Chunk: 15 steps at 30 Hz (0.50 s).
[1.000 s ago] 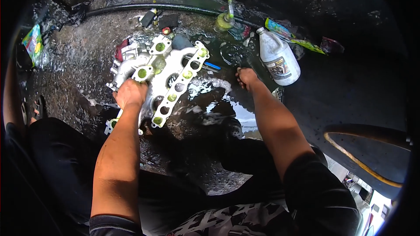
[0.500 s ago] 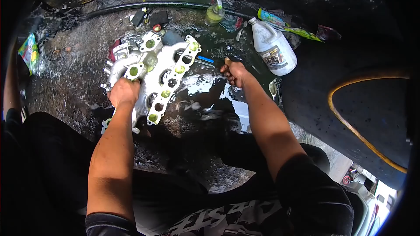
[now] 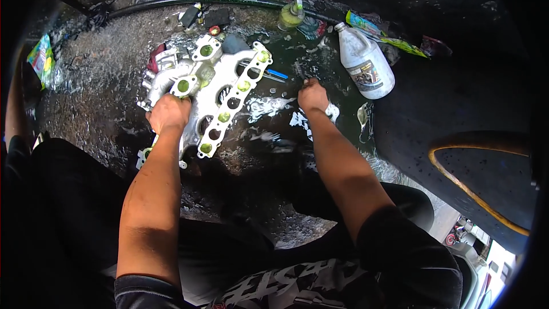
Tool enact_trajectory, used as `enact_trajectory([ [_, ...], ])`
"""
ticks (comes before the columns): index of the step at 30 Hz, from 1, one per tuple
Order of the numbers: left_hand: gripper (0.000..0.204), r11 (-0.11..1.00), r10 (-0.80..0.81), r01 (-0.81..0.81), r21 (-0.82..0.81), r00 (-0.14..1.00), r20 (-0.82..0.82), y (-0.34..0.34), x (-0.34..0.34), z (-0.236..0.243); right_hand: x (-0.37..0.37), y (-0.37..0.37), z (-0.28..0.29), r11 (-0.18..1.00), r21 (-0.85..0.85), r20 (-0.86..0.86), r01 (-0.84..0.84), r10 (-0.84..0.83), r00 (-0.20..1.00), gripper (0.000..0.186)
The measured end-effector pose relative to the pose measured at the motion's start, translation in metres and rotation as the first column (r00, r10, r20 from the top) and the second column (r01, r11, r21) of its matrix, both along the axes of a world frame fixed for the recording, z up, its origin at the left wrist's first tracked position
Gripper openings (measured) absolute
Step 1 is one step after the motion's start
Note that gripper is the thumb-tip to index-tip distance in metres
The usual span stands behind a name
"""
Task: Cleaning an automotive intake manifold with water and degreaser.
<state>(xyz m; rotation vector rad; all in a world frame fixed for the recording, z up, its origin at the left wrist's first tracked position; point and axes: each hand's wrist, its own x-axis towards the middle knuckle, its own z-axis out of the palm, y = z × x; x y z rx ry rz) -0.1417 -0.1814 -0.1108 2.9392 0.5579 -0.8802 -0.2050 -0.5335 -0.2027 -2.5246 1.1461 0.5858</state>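
Note:
A silver cast-metal intake manifold (image 3: 197,100) lies on the wet, dark ground in front of me, with yellow-green showing in several of its ports. My left hand (image 3: 169,113) is closed on its near left side, just below a round-holed flange. To the right of the manifold, my right hand (image 3: 313,96) is held in a fist, back of the hand up, over the soapy ground. Whatever its fingers hold, if anything, is hidden. Between that hand and the manifold lies a blue-handled tool (image 3: 277,73).
At the right stands a tilted white jug (image 3: 366,66). Beyond the manifold are a greenish bottle (image 3: 290,18), dark blocks (image 3: 216,17) and a long dark bar (image 3: 171,4). A colourful packet (image 3: 41,57) lies far left. A yellow-brown hose (image 3: 452,171) curves at right.
The whole view has shifted, so the manifold and jug sit a little further right. My right hand has turned its back upward and come slightly nearer the manifold. My left hand keeps its grip.

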Motion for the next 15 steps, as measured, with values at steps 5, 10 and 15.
enact_trajectory([
  [5,0.05,1.0,-0.023,0.023,-0.014,1.0,-0.004,0.003,0.003,0.0,-0.016,-0.057,0.008,0.998,-0.055,-0.007,0.042,-0.042,0.999,0.033],
  [10,0.049,0.999,-0.015,0.015,-0.045,1.0,0.006,-0.007,0.006,-0.001,-0.049,-0.097,0.001,0.956,-0.081,0.104,0.283,-0.274,0.956,0.033],
  [15,0.047,1.0,-0.014,0.014,-0.008,1.0,0.008,0.01,-0.001,-0.004,-0.008,0.01,0.008,0.998,0.052,-0.009,-0.041,0.042,0.999,0.032],
])
